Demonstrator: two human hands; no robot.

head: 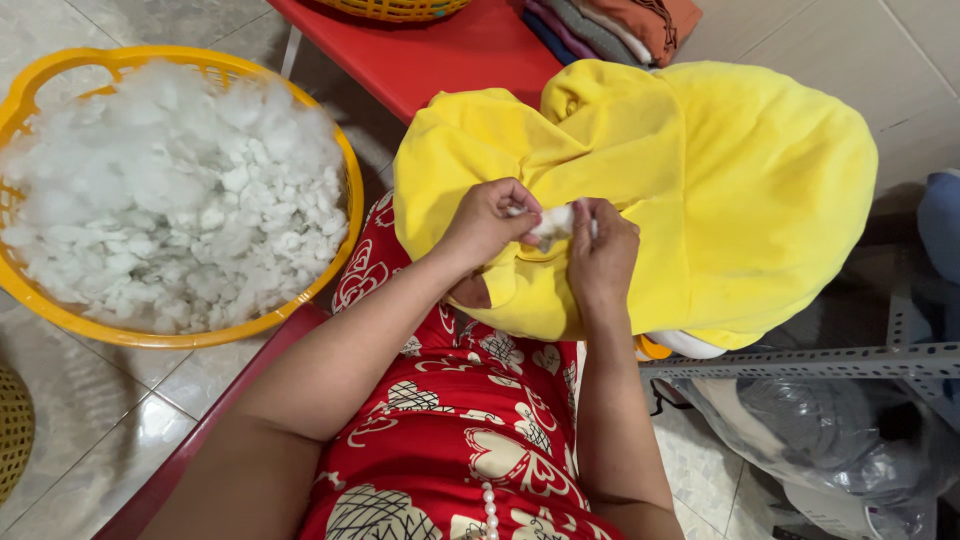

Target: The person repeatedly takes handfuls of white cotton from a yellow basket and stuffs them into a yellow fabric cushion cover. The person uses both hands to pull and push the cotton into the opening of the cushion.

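Note:
A large yellow plush cover [720, 190] lies on my lap, bulging to the right. My left hand [487, 222] and my right hand [602, 252] meet at a gap in its fabric near the middle. Both pinch a small tuft of white stuffing [553, 224] between their fingertips at that gap. The inside of the cover is hidden. I wear red clothing with a white pattern [460, 430].
A yellow plastic basket [60, 320] heaped with white stuffing [170, 190] stands on the tiled floor at left. A red table [440, 50] holds folded cloths [620, 25] behind the plush. Clear plastic bags [820, 430] and a metal bar [800, 362] lie at right.

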